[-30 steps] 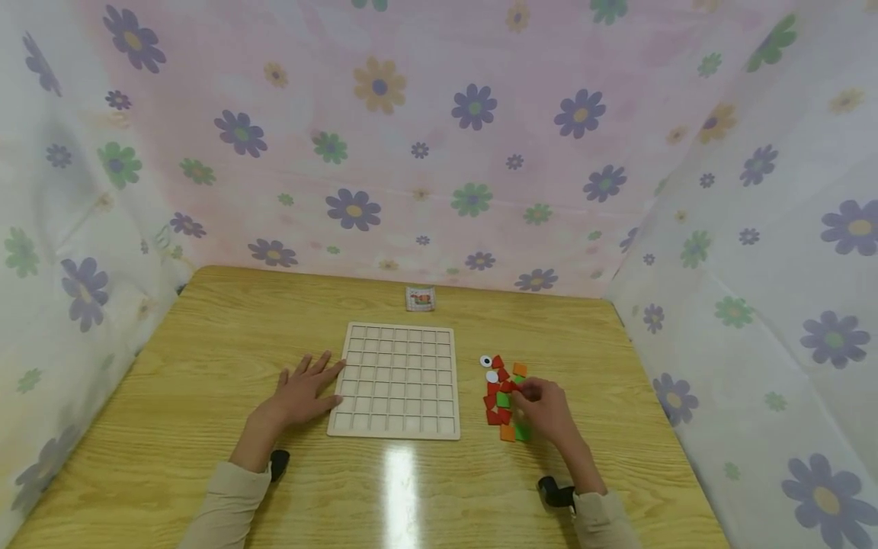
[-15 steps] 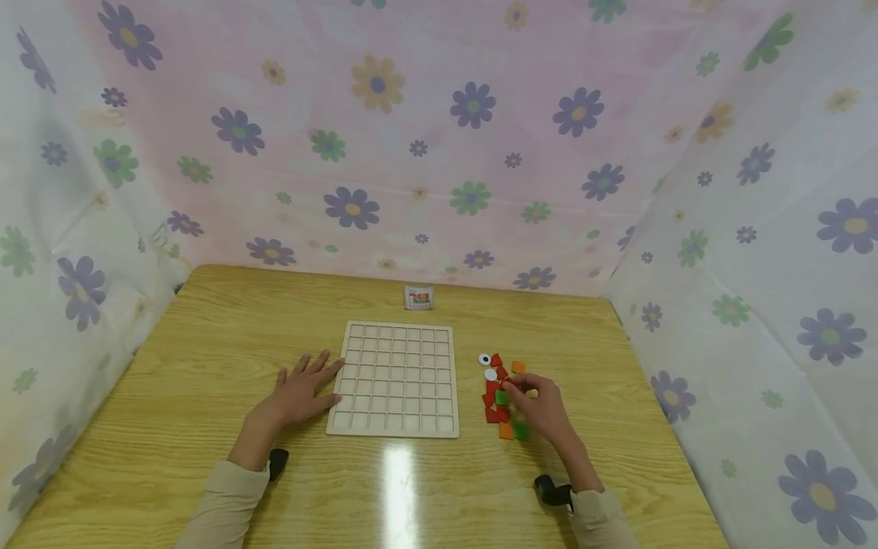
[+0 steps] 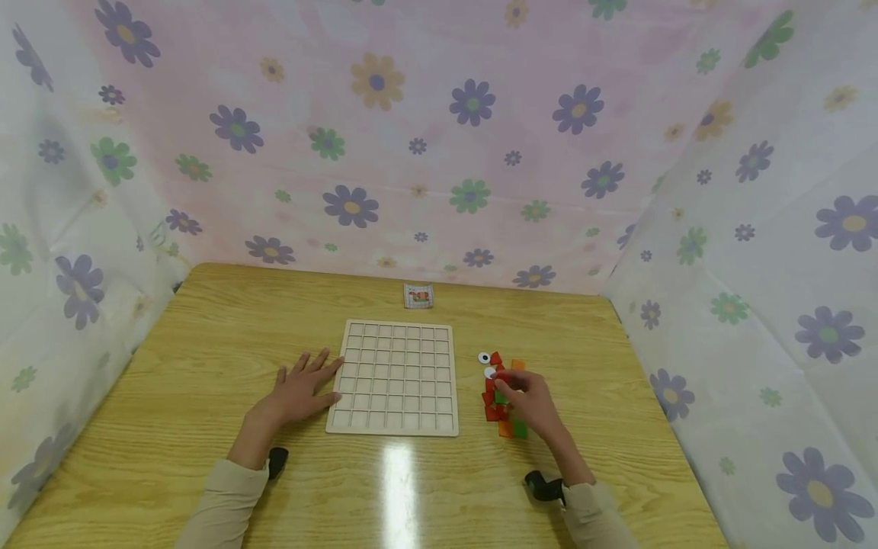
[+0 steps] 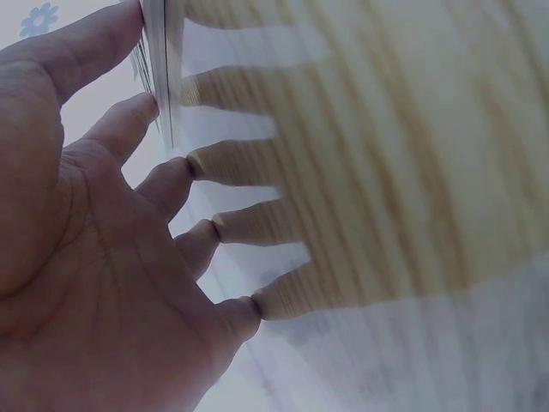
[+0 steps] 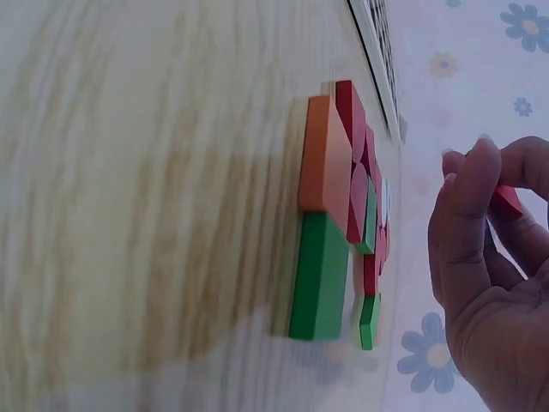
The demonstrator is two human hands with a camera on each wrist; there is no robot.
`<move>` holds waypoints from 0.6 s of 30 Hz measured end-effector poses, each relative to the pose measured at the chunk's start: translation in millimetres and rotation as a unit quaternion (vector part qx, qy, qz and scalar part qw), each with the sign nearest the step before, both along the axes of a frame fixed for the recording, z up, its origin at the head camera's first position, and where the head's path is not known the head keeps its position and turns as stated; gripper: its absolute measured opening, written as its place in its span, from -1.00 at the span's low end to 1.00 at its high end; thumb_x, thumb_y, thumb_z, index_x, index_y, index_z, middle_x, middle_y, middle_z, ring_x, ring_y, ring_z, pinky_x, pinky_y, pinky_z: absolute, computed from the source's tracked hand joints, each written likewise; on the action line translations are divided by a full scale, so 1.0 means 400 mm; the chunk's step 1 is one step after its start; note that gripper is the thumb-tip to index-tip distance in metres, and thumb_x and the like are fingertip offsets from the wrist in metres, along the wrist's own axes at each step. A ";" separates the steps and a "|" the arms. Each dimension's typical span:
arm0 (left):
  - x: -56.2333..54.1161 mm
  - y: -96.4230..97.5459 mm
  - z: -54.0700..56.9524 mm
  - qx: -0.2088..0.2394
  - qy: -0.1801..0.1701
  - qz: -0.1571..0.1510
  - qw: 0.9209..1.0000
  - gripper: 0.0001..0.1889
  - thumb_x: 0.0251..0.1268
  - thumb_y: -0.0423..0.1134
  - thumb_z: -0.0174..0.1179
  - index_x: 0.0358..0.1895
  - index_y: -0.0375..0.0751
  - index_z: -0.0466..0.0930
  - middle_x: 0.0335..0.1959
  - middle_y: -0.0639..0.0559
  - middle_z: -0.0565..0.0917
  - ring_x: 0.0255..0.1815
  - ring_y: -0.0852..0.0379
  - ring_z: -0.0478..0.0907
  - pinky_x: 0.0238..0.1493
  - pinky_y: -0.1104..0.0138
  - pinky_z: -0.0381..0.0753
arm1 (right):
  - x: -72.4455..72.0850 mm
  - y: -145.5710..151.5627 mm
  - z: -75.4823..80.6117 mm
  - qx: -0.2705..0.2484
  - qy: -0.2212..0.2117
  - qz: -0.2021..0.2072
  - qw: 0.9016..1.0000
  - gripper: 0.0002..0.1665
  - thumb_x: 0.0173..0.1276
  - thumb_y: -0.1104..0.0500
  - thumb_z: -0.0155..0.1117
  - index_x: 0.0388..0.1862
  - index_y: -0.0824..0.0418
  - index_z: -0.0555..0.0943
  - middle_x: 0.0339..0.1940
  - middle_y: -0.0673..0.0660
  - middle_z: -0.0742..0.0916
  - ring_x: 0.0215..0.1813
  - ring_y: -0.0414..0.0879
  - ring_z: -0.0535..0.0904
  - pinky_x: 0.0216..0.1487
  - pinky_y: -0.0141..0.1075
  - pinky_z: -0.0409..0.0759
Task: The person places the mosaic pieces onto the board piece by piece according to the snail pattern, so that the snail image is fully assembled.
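Note:
A pale wooden board (image 3: 391,379) with a grid of square recesses lies on the table. My left hand (image 3: 291,400) rests flat beside its left edge, fingers spread; in the left wrist view the thumb and a finger touch the board's side (image 4: 160,73). My right hand (image 3: 533,402) pinches a small red tile (image 5: 508,201) between thumb and fingers, raised over the tile pile. Below it lie several red tiles (image 3: 491,412), an orange tile (image 5: 324,163) and a green tile (image 5: 319,275). The hand partly covers the pile in the head view.
Behind the board sits a small picture card (image 3: 418,296). A white disc with a black dot (image 3: 484,357) and another white disc (image 3: 489,373) lie at the pile's left. Flowered sheets (image 3: 425,152) wall in the wooden table (image 3: 226,320) at the back and sides.
My right hand has lifted the red tile from the pile and shifted slightly left with it. The left hand has stayed in place by the board.

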State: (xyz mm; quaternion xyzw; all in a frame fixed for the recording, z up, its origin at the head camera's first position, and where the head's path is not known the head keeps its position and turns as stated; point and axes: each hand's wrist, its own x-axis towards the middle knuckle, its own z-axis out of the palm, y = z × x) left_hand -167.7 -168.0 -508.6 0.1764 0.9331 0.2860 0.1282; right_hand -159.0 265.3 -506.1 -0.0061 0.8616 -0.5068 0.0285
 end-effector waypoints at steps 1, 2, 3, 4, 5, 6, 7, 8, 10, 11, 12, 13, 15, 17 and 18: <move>0.000 0.000 0.000 0.001 0.000 0.000 1.000 -0.29 0.49 0.01 0.19 0.57 -0.20 0.23 0.60 -0.42 0.07 0.58 -0.58 -0.15 0.35 -0.56 -0.21 | -0.001 -0.002 -0.001 0.007 0.002 0.003 1.000 -0.76 0.47 0.23 0.32 0.01 0.34 0.75 -0.22 0.20 0.78 -0.23 -0.08 0.62 -0.31 -0.39 0.64; 0.000 0.000 0.000 0.000 0.000 0.000 1.000 -0.29 0.48 0.01 0.20 0.57 -0.20 0.23 0.60 -0.43 0.07 0.58 -0.59 -0.15 0.34 -0.56 -0.21 | -0.002 -0.004 -0.003 0.011 0.002 0.007 1.000 -0.76 0.47 0.23 0.32 0.00 0.34 0.75 -0.24 0.19 0.78 -0.26 -0.10 0.61 -0.30 -0.40 0.63; 0.000 0.000 0.001 0.000 0.001 -0.001 1.000 -0.28 0.48 0.02 0.20 0.57 -0.20 0.24 0.60 -0.43 0.07 0.57 -0.59 -0.15 0.34 -0.56 -0.20 | -0.002 -0.006 -0.005 0.012 0.004 0.014 1.000 -0.76 0.46 0.24 0.33 0.00 0.35 0.75 -0.26 0.19 0.78 -0.27 -0.12 0.61 -0.30 -0.40 0.64; 0.001 0.000 0.001 0.000 0.001 0.000 1.000 -0.28 0.48 0.01 0.20 0.57 -0.20 0.23 0.60 -0.43 0.07 0.57 -0.59 -0.15 0.34 -0.56 -0.21 | -0.004 -0.008 -0.007 0.011 0.005 0.020 1.000 -0.76 0.45 0.25 0.33 0.00 0.36 0.75 -0.28 0.19 0.78 -0.30 -0.14 0.62 -0.29 -0.40 0.64; 0.001 0.000 0.001 0.002 0.000 0.000 1.000 -0.28 0.48 0.01 0.20 0.57 -0.20 0.23 0.60 -0.43 0.07 0.57 -0.59 -0.15 0.34 -0.56 -0.21 | -0.005 -0.010 -0.009 0.008 0.007 0.028 1.000 -0.76 0.44 0.25 0.34 -0.01 0.37 0.74 -0.30 0.20 0.79 -0.33 -0.15 0.62 -0.31 -0.40 0.66; 0.001 0.000 0.001 0.005 -0.002 0.001 1.000 -0.29 0.48 0.00 0.20 0.57 -0.21 0.23 0.60 -0.43 0.06 0.57 -0.59 -0.16 0.34 -0.56 -0.22 | -0.006 -0.011 -0.011 0.005 0.007 0.035 0.999 -0.75 0.43 0.26 0.35 0.00 0.38 0.74 -0.34 0.20 0.78 -0.36 -0.15 0.63 -0.33 -0.39 0.67; 0.001 0.000 0.002 0.007 -0.003 0.001 1.000 -0.29 0.49 0.00 0.20 0.57 -0.21 0.23 0.60 -0.43 0.06 0.58 -0.59 -0.17 0.35 -0.55 -0.23 | -0.007 -0.011 -0.014 0.000 0.008 0.041 0.999 -0.75 0.42 0.26 0.37 0.00 0.39 0.73 -0.39 0.21 0.77 -0.41 -0.15 0.64 -0.38 -0.38 0.67; 0.002 0.001 0.002 0.008 -0.004 0.001 1.000 -0.28 0.49 0.00 0.20 0.57 -0.21 0.23 0.60 -0.43 0.05 0.58 -0.59 -0.17 0.35 -0.55 -0.23 | -0.008 -0.012 -0.016 -0.005 0.009 0.046 0.999 -0.73 0.41 0.26 0.39 0.00 0.40 0.72 -0.43 0.22 0.77 -0.45 -0.14 0.65 -0.43 -0.38 0.66; 0.002 0.002 0.002 0.013 -0.009 0.001 1.000 -0.29 0.49 -0.01 0.19 0.58 -0.22 0.22 0.61 -0.43 0.05 0.58 -0.58 -0.19 0.35 -0.55 -0.25 | -0.010 -0.013 -0.021 -0.017 0.008 0.053 0.998 -0.71 0.37 0.25 0.43 -0.01 0.41 0.70 -0.47 0.23 0.77 -0.49 -0.14 0.68 -0.44 -0.37 0.66; 0.002 0.002 0.002 0.013 -0.009 0.001 1.000 -0.29 0.49 -0.01 0.19 0.58 -0.22 0.22 0.61 -0.43 0.04 0.58 -0.58 -0.19 0.35 -0.55 -0.26 | -0.010 -0.014 -0.022 -0.024 0.006 0.058 0.998 -0.70 0.35 0.25 0.44 -0.02 0.42 0.69 -0.49 0.24 0.77 -0.51 -0.14 0.68 -0.44 -0.37 0.67; 0.001 0.002 0.002 0.014 -0.010 0.001 1.000 -0.29 0.49 -0.01 0.19 0.58 -0.22 0.22 0.61 -0.43 0.04 0.58 -0.58 -0.19 0.35 -0.55 -0.26 | -0.010 -0.015 -0.022 -0.033 0.004 0.061 0.998 -0.69 0.35 0.25 0.45 -0.03 0.43 0.68 -0.49 0.26 0.78 -0.52 -0.13 0.70 -0.43 -0.36 0.68; 0.001 0.002 0.002 0.013 -0.010 0.000 1.000 -0.28 0.49 -0.01 0.19 0.58 -0.22 0.22 0.60 -0.43 0.04 0.58 -0.59 -0.19 0.35 -0.55 -0.25 | -0.010 -0.017 -0.022 -0.043 0.003 0.065 0.997 -0.68 0.35 0.25 0.45 -0.03 0.44 0.67 -0.47 0.28 0.79 -0.52 -0.11 0.71 -0.43 -0.36 0.68; 0.001 0.001 0.002 0.013 -0.010 0.000 1.000 -0.28 0.49 -0.01 0.19 0.58 -0.22 0.22 0.60 -0.43 0.04 0.58 -0.59 -0.19 0.35 -0.56 -0.25 | -0.010 -0.021 -0.022 -0.061 0.005 0.075 0.995 -0.68 0.35 0.26 0.45 -0.02 0.46 0.66 -0.42 0.33 0.80 -0.49 -0.08 0.73 -0.37 -0.34 0.72; 0.000 0.000 0.000 0.015 -0.010 0.001 1.000 -0.28 0.49 -0.01 0.20 0.58 -0.22 0.22 0.61 -0.43 0.04 0.58 -0.59 -0.19 0.35 -0.55 -0.26 | -0.011 -0.025 -0.023 -0.068 0.019 0.087 0.994 -0.69 0.36 0.28 0.43 -0.02 0.47 0.66 -0.41 0.38 0.79 -0.48 -0.02 0.73 -0.37 -0.34 0.71; 0.000 0.000 0.000 0.016 -0.010 0.001 1.000 -0.28 0.49 -0.01 0.20 0.58 -0.22 0.22 0.61 -0.43 0.04 0.58 -0.59 -0.19 0.35 -0.55 -0.26 | -0.011 -0.028 -0.023 -0.068 0.028 0.093 0.993 -0.70 0.37 0.29 0.41 -0.01 0.48 0.67 -0.41 0.39 0.78 -0.47 0.02 0.72 -0.37 -0.34 0.70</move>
